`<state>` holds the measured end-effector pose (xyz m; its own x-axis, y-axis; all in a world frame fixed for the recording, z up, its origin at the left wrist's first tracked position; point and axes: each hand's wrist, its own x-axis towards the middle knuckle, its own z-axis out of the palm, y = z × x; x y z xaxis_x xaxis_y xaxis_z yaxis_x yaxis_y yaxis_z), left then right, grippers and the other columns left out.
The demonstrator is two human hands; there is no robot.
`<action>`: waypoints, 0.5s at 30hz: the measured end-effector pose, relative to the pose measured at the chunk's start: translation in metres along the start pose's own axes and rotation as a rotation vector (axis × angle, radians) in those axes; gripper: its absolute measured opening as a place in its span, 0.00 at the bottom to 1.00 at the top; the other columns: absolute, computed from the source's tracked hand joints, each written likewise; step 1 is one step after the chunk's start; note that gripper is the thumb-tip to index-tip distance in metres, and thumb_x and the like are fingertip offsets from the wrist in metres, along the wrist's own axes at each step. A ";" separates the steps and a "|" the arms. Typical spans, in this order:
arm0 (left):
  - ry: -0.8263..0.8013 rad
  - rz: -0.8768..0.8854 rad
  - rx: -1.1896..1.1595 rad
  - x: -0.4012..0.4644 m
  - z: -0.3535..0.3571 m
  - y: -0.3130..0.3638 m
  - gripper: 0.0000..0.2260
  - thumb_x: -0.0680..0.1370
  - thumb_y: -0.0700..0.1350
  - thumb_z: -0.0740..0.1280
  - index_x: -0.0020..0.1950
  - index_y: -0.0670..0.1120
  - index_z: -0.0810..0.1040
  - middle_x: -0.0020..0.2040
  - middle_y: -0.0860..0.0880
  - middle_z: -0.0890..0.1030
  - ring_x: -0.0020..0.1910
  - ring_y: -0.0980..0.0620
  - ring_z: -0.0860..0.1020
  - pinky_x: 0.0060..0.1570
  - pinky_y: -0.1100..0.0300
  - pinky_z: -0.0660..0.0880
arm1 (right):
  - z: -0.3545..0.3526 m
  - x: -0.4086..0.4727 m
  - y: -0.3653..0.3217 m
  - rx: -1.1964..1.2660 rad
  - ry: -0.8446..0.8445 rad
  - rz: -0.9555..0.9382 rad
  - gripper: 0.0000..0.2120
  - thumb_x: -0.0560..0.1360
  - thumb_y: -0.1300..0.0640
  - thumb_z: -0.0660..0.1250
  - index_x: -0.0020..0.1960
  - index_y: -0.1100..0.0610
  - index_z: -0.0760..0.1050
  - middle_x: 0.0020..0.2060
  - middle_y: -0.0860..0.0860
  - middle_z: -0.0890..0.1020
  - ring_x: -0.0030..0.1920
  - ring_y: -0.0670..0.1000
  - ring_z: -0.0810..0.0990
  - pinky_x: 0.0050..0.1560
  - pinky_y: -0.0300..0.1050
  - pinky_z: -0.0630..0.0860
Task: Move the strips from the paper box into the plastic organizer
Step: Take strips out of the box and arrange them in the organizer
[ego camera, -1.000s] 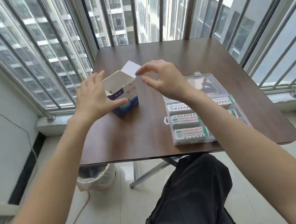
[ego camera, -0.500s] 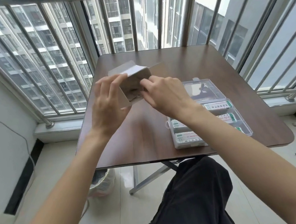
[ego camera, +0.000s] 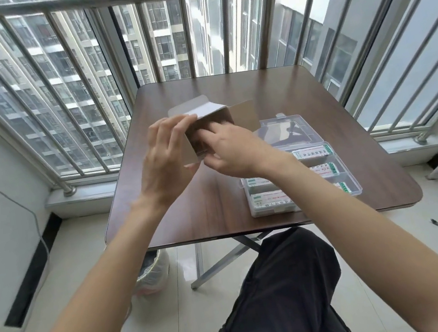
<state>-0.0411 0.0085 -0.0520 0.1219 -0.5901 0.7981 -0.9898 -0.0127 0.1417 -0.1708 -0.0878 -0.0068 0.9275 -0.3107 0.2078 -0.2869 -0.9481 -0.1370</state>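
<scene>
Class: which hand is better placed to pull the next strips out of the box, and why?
Right. The right hand already has fingers inside the open box and is nearer the organizer; the left hand grips the box.

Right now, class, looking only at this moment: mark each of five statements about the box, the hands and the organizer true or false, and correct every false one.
1. The paper box is lifted off the table. True.
2. The left hand rests flat on the table. False: it holds the box from the side.
3. The right hand has its fingers reaching into the box's open end. True.
4. The plastic organizer is closed. False: its clear lid is folded open behind it.
5. The organizer holds no strips. False: packets of strips already lie in its compartments.
</scene>
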 end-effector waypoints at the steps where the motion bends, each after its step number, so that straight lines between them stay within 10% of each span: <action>1: 0.004 0.008 -0.001 0.000 0.000 0.001 0.26 0.69 0.45 0.69 0.66 0.47 0.68 0.60 0.48 0.73 0.59 0.43 0.73 0.53 0.55 0.73 | -0.001 0.000 -0.001 0.056 -0.053 0.020 0.19 0.76 0.51 0.59 0.65 0.56 0.68 0.58 0.56 0.76 0.58 0.59 0.73 0.54 0.52 0.72; 10: -0.021 -0.069 -0.015 -0.006 -0.001 -0.006 0.35 0.62 0.39 0.75 0.67 0.47 0.67 0.61 0.49 0.71 0.59 0.43 0.71 0.50 0.54 0.74 | 0.008 -0.004 -0.002 0.469 0.089 -0.018 0.11 0.71 0.59 0.69 0.53 0.57 0.76 0.47 0.49 0.83 0.50 0.49 0.81 0.52 0.49 0.76; 15: -0.017 -0.112 -0.042 -0.007 0.001 -0.005 0.34 0.63 0.42 0.77 0.66 0.46 0.69 0.60 0.46 0.74 0.58 0.45 0.71 0.52 0.60 0.69 | 0.015 0.000 0.005 0.284 0.212 -0.046 0.08 0.68 0.58 0.74 0.45 0.58 0.80 0.45 0.55 0.76 0.46 0.51 0.69 0.48 0.44 0.70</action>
<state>-0.0373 0.0122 -0.0589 0.2299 -0.6001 0.7661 -0.9661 -0.0457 0.2541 -0.1683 -0.0916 -0.0217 0.8588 -0.3037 0.4125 -0.1402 -0.9139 -0.3809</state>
